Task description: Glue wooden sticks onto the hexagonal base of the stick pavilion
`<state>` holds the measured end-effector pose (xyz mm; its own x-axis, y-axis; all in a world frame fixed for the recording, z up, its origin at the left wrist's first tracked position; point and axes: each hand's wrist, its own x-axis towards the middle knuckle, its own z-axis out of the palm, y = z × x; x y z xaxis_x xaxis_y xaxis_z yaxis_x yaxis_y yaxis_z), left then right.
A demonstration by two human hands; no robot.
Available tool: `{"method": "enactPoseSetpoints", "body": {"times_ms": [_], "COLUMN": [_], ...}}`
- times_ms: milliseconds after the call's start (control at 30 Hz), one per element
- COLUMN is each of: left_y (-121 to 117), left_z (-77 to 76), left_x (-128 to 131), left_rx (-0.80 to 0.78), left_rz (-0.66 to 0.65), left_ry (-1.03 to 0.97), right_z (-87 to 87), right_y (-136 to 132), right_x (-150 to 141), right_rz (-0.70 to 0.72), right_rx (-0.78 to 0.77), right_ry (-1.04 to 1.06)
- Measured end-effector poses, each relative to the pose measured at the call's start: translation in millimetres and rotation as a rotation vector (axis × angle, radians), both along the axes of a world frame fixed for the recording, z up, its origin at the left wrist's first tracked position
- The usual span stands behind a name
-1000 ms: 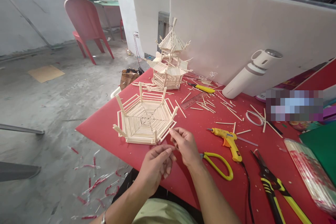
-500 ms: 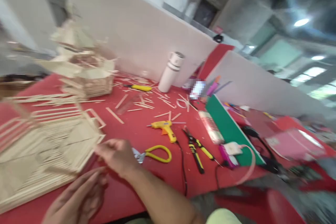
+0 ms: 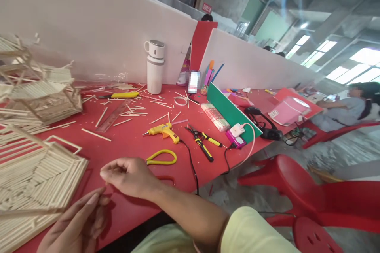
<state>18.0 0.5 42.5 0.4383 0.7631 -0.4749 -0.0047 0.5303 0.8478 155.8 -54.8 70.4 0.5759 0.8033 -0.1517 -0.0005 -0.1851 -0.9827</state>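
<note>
"Where was the stick frame [image 3: 35, 189]?"

"On the red counter [image 3: 95, 150], nine o'clock from the right hand [image 3: 127, 176], partly out of view. Left hand [image 3: 78, 221] at eight o'clock from the right, just beside the frame; contact unclear."

"Fingers?"

"Right: thumb and forefinger tips together, above the counter. Left: thumb against the forefinger, tips near the right hand. Couldn't tell whether either pinched anything thin."

"Surroundings, from the right hand?"

"Stick tower [image 3: 38, 91], ten o'clock, cut off by the view's edge. White flask [image 3: 154, 73], upright, between twelve and one. Yellow glue gun [image 3: 164, 131], between one and two, cord trailing. Yellow loop handle [image 3: 166, 158], two o'clock, nearer; black-and-yellow pliers [image 3: 203, 142], two o'clock, farther. Seated person [image 3: 347, 106], between two and three, well apart."
</note>
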Motion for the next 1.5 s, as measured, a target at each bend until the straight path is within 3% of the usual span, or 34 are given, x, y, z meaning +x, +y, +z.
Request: {"method": "enactPoseSetpoints", "body": {"times_ms": [233,300,433,500,600,700,867,1033,1167,1333,1500], "left_y": [-14,-16,-18,-19,-20,-21,-26,-29,-25,-14,-7], "left_z": [3.0,7.7,15.2,17.1,19.7,22.5,20.3,14.3,13.8,8.2,4.6], "left_x": [12,14,13,9,2,-6,-19,-36,-53,-75,-82], "left_rx": [0.057,0.059,0.190,0.286,0.402,0.405,0.472,0.575,0.658,0.750,0.798], "left_rz": [-0.016,-0.026,-0.075,-0.123,-0.258,-0.377,-0.395,-0.393,-0.353,-0.251,-0.194], "left_ry": [-0.058,-0.007,0.154,0.158,0.105,0.093,0.124,0.155,0.210,0.258,0.322], "right_z": [9.8,9.5,7.0,3.8,-5.8,-16.6,-18.8,-11.5,-9.3,-13.7,-26.1], "right_y": [-23,-26,-43,-58,-81,-101,-117,-104,-93,-85,-68], "right_x": [2,1,2,4,11,20,29,27,23,17,12], "right_rz": [0.007,0.023,-0.029,-0.049,-0.086,-0.097,-0.002,0.202,0.263,0.144,0.028], "right_rx": [-0.082,-0.111,-0.177,-0.245,-0.350,-0.450,-0.494,-0.462,-0.571,-0.626,-0.591], "right_ry": [-0.061,-0.262,-0.931,-1.076,-1.077,-1.058,-1.075,-1.087,-1.008,-0.901,-0.984]}}
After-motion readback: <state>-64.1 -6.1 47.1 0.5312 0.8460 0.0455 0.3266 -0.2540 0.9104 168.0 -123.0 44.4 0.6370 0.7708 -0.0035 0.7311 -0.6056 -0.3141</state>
